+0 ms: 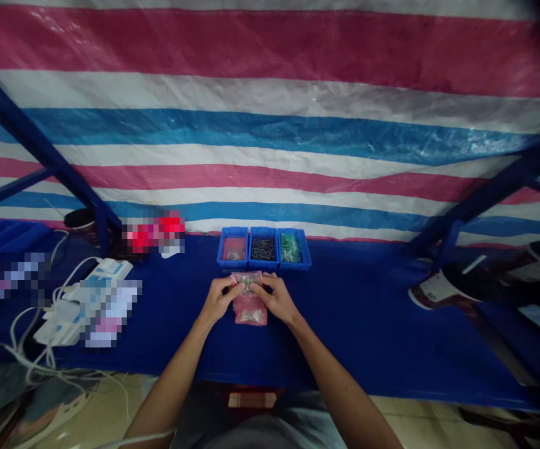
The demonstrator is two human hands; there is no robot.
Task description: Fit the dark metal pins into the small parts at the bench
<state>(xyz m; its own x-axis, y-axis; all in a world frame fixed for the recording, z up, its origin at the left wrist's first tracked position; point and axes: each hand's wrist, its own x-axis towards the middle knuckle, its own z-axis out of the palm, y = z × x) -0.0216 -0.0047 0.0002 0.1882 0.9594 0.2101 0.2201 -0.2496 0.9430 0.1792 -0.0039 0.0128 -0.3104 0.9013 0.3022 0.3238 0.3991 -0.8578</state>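
Observation:
A pink see-through plastic bag [250,308] is held between both hands above the blue table. My left hand [218,300] pinches its upper left part, thumb on top. My right hand [277,298] grips the upper right side the same way, the two thumbs close together. Small shiny pieces show inside the bag, too small to name. Just beyond stand three blue bins in a row. The left bin [222,249] has a pink bag in it, the middle bin [264,267] dark screws, and the right bin [302,240] green and clear plastic packets.
On the left lie white power strips [104,274] with tangled white cables [48,358]. Tubs with dark lids [431,292] stand at the right. Blue metal frame bars [64,178] slope up on both sides, before a striped tarp [274,131].

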